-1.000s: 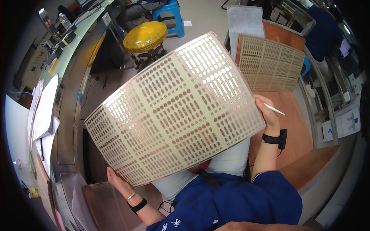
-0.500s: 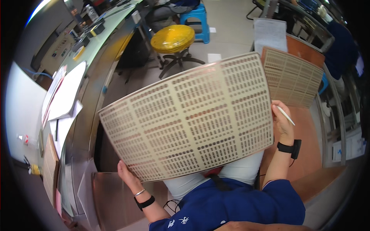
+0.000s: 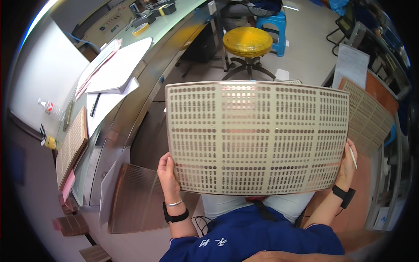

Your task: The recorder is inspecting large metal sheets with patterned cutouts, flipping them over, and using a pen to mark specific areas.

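Observation:
A large, thin circuit board panel, pale and patterned with rows of coppery dots, is held up before me over my lap. Its long edges run nearly level. My left hand grips the lower left edge, part of its fingers hidden behind the panel. At the lower right edge, my right hand is closed on the panel too. A slim white pen-like stick is also tucked in the right hand, pointing down and outward. Both wrists wear black bands.
More patterned panels lean at my right beside a white sheet. A panel stack and papers lie on the glass-topped desk. Another panel leans at lower left. Beyond are a yellow stool and a blue stool.
The panel has turned clockwise from a slant to nearly level, with both hands still on it. My left hand has risen and my right hand has lowered. My view has swung toward the left.

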Available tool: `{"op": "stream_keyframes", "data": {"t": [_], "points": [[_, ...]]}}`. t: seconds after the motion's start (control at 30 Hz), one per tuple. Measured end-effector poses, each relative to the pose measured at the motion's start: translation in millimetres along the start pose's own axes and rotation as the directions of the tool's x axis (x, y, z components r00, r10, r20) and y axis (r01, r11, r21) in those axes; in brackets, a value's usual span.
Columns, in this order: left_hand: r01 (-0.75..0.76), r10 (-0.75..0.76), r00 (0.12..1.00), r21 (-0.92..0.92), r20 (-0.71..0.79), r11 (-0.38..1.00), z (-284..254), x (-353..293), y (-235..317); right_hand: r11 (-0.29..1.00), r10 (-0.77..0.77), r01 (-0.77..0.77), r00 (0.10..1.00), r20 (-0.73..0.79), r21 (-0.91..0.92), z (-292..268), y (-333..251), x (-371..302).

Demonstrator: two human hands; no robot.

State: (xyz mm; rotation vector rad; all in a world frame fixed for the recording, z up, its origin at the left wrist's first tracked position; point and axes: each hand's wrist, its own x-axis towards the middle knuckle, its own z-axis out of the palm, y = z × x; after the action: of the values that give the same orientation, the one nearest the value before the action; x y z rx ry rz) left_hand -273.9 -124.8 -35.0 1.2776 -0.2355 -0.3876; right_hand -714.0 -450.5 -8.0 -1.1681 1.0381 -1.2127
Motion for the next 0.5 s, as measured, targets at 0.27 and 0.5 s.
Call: {"op": "stream_keyframes", "data": {"t": [0.27,0.5], "points": [[-0.082,0.082,0.994,-0.01,0.071,0.997,9.3,-3.6,20.5,1.0,-0.013,0.013,1.0,-0.005,0.028,-23.5,20.8,6.3],[-0.235,0.265,0.955,-0.204,0.132,0.95,16.1,8.3,25.8,0.963,-0.226,0.237,0.969,-0.099,0.131,-56.4,-7.3,27.6]]}}
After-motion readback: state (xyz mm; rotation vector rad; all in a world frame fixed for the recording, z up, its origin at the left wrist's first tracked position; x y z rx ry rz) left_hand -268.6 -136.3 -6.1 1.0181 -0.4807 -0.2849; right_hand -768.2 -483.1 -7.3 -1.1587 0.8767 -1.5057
